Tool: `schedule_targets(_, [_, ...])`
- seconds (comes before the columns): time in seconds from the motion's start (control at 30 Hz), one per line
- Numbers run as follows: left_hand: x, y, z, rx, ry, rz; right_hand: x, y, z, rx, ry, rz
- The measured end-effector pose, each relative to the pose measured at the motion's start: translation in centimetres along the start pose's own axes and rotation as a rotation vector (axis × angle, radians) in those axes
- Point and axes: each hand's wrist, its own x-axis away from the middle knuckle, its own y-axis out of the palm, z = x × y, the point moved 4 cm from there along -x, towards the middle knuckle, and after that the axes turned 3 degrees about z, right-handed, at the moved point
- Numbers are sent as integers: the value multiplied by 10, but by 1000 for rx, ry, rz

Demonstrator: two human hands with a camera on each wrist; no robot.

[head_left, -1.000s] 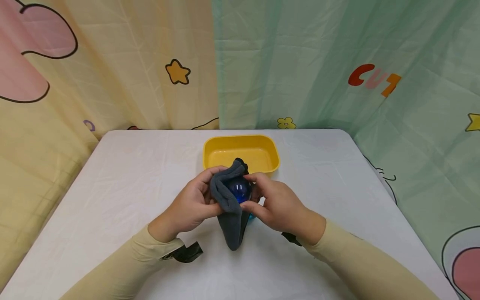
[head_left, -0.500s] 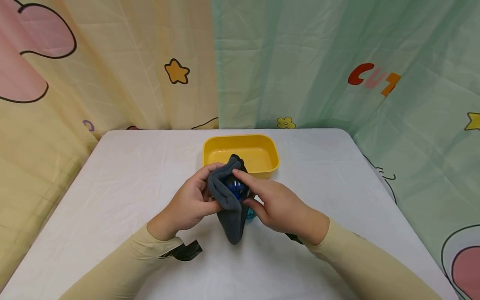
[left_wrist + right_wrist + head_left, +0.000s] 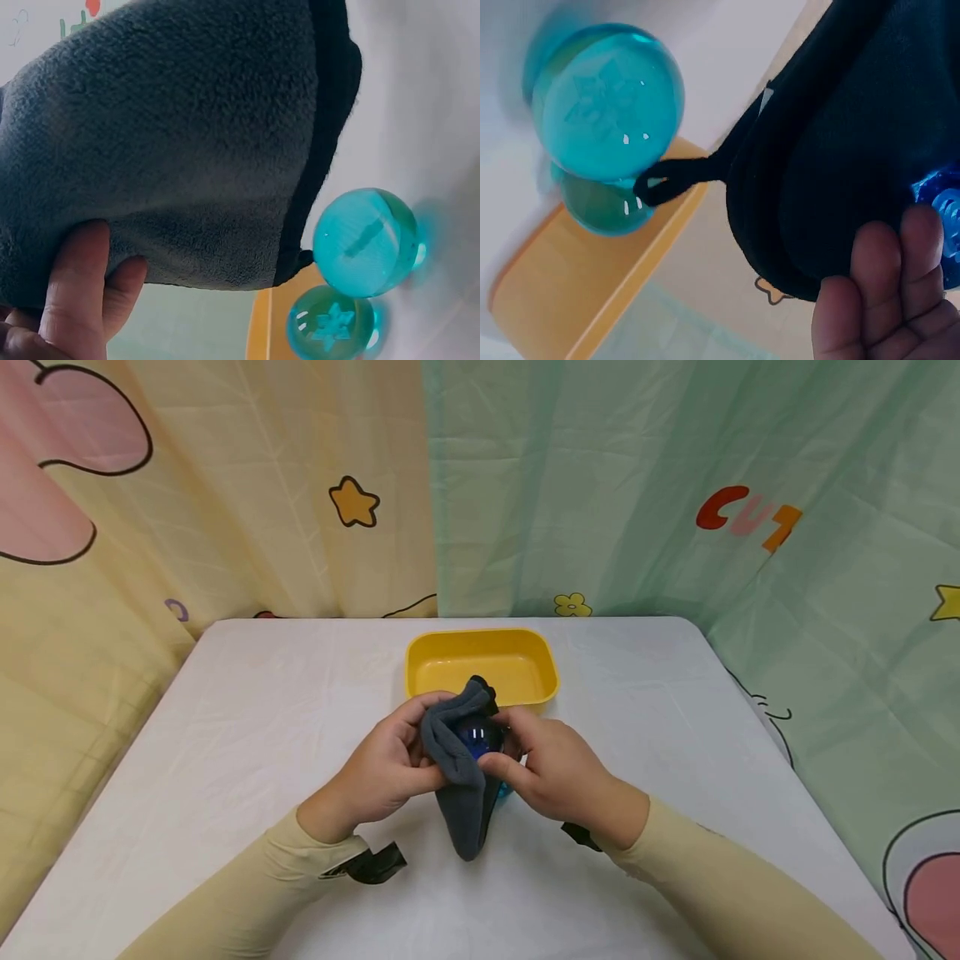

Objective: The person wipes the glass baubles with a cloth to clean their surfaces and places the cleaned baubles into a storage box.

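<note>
In the head view my left hand [image 3: 386, 768] grips a dark grey plush cloth [image 3: 467, 814] with a black edge, folded around a clear dark-blue ball [image 3: 480, 737]. My right hand [image 3: 558, 768] holds the ball from the right, its thumb at the ball's lower edge and its fingers mostly hidden behind. The left wrist view has the cloth [image 3: 172, 112] spread wide, two left fingers pressing into it. In the right wrist view, right fingertips lie against the cloth's dark side beside the blue ball [image 3: 949, 217], and a black hanging loop sticks out from the cloth's edge.
Beyond the hands stands a yellow rectangular tub [image 3: 517, 672] on the white-covered table [image 3: 300, 693]. Two clear teal balls, a nearer one [image 3: 365, 242] and another with a star-like shape inside [image 3: 330, 322], sit close together by the tub. Patterned curtains [image 3: 600, 485] enclose the table.
Half a second ago the right index finger lay across the ball's top; now it is back at the right side. Cloth and hands shifted slightly up, then down again.
</note>
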Motion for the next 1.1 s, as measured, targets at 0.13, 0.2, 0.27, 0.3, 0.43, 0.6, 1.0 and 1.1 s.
schedule_targets(0.13, [0,-2,-1,-25,-2,13,1,2,0,-62,-8,-13])
schedule_targets(0.2, [-1,-3,1,-30,5,29,1,2,-2,-62,-43,-27])
schedule_targets(0.27, [-1,-4,3,-25,10,38,1,1,-5,-17,-108,-34])
schedule_targets(0.3, [-1,-5,4,-19,11,39,1,0,-6,16,-141,-34])
schedule_targets(0.43, [-1,-4,6,2,7,29,1,-3,-8,167,-227,-10])
schedule_targets(0.6, [0,-3,5,0,7,22,1,-5,-6,157,-145,-14])
schedule_targets(1.0, [1,0,-1,-26,-1,14,1,3,0,-58,7,-2])
schedule_targets(1.1, [1,-1,-1,-16,11,18,2,3,-1,-61,-40,-25])
